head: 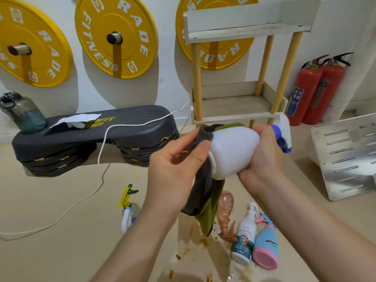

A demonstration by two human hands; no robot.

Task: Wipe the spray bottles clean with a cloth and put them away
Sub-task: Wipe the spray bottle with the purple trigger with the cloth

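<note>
Cloth against bottle base, midair — rack behind

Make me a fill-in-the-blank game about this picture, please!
The right hand grips a spray bottle with a plain ____ body.
The left hand presses a dark ____ against the bottle's base.
The weight plates on the wall are ____.
Beside the shelf stand ____ red fire extinguishers.
Missing words: white; cloth; yellow; two.

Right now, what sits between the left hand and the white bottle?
The grey-green cloth, held by the left hand against the white bottle, in the head view.
</note>
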